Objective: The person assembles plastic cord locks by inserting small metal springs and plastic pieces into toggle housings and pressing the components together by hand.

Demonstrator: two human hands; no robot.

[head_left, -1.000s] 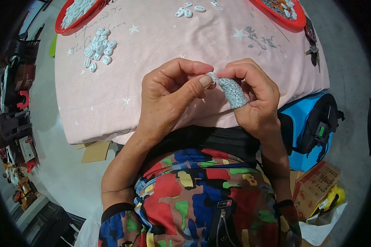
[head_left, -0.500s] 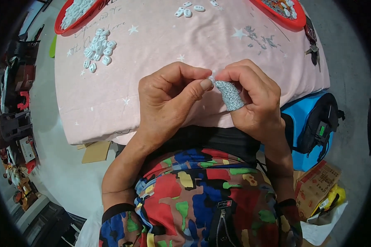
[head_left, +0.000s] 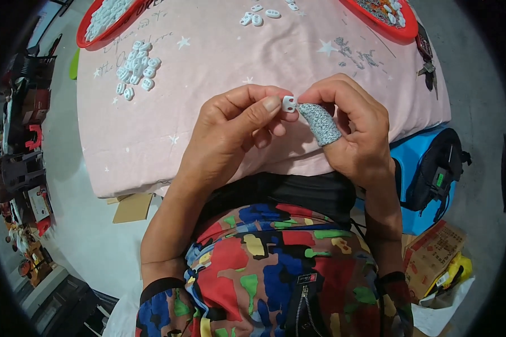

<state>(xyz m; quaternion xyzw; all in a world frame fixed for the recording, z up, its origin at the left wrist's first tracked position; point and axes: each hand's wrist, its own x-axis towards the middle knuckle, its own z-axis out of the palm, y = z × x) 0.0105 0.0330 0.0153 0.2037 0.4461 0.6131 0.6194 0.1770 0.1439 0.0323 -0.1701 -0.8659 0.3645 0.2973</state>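
Between the thumb and index finger of my left hand [head_left: 239, 121] is a small white plastic piece [head_left: 289, 104] with openings in its face. My right hand [head_left: 357, 121] meets it from the other side, its thumb and index finger pinched close against the piece's right edge. Whatever those right fingertips hold is too small to make out. A grey speckled knitted sleeve [head_left: 320, 124] covers the right thumb. Both hands are above the near part of a pink cloth [head_left: 208, 62] with white stars.
A pile of similar white pieces [head_left: 136, 68] lies at the left, with several more [head_left: 257, 20] at the back. Red baskets stand at the far left [head_left: 82, 33] and far right [head_left: 413, 28]. Small grey bits [head_left: 348, 53] are scattered near keys [head_left: 428, 73]. A blue box [head_left: 419, 208] stands beside the table.
My left fingers have turned, and the white piece now shows its face. The right hand has shifted slightly up and right, with the knitted sleeve tilting along.
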